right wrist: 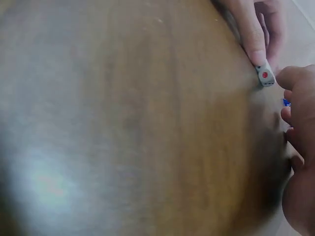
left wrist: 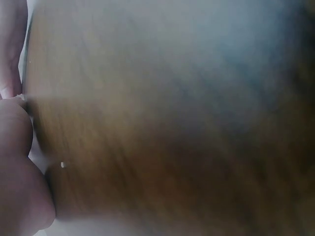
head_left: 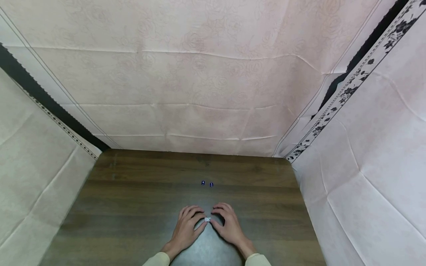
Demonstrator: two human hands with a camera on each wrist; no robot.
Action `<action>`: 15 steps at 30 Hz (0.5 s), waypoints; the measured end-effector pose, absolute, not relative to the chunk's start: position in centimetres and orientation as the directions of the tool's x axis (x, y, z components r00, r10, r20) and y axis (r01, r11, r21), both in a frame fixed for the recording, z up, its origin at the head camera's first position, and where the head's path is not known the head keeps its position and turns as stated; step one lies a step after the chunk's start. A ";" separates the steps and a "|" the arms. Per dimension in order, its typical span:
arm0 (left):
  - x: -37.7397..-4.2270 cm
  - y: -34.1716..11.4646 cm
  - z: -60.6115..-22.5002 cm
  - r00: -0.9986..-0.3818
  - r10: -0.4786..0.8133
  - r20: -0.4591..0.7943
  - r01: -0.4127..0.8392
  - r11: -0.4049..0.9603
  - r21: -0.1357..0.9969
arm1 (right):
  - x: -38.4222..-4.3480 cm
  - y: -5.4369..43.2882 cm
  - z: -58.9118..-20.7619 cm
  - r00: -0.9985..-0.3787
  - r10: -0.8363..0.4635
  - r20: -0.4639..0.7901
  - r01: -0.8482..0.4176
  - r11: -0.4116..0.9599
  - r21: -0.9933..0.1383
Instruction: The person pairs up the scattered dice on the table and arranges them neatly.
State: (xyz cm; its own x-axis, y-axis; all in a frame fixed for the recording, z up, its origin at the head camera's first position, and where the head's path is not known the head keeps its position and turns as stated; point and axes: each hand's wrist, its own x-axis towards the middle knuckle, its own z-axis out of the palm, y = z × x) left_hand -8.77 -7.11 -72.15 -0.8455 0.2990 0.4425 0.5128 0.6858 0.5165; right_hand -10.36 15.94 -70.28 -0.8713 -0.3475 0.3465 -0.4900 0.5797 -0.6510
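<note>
So we're looking at the left hand (head_left: 189, 227) first: its grip is closing down narrow, thumb and forefinger pinching some little white dice (head_left: 207, 219) at lower centre of the head frame. They're looking like a pair side by side, but we can't tell for sure. In the right wrist view we're catching a red pip on one face, upper right. The right hand (head_left: 230, 228) is facing it with a looser grip, fingers bending softly and a gap showing between thumb and forefinger; its thumb is sitting right by the dice, and we can't tell if it's touching.

Going outward, one blue cube (head_left: 203, 183) and another blue cube (head_left: 211, 184) are lying above the hands, near each other, around the middle of the frame. Pale sleeves (head_left: 158, 260) are showing at the bottom edge. The brown wooden tabletop (head_left: 133, 207) is carrying everything, and pale patterned cloth (head_left: 199, 81) is filling the top.
</note>
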 end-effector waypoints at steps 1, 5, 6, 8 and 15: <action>-8.8 -7.1 -72.1 -0.844 0.299 0.444 0.514 0.685 0.516 | -10.6 16.0 -70.2 -0.868 -0.340 0.361 -0.496 0.577 -0.649; -8.8 -7.1 -72.1 -0.840 0.298 0.453 0.520 0.683 0.514 | -11.8 16.1 -70.0 -0.849 -0.312 0.426 -0.526 0.575 -0.627; -8.8 -7.1 -72.1 -0.838 0.298 0.456 0.522 0.682 0.512 | -12.1 16.2 -69.9 -0.846 -0.306 0.437 -0.530 0.576 -0.623; -8.8 -7.0 -72.1 -0.837 0.297 0.460 0.523 0.683 0.510 | -12.9 16.3 -69.8 -0.846 -0.293 0.445 -0.527 0.582 -0.619; -8.8 -7.1 -72.1 -0.848 0.294 0.441 0.508 0.688 0.517 | -15.8 16.6 -68.8 -0.905 -0.263 0.334 -0.424 0.611 -0.668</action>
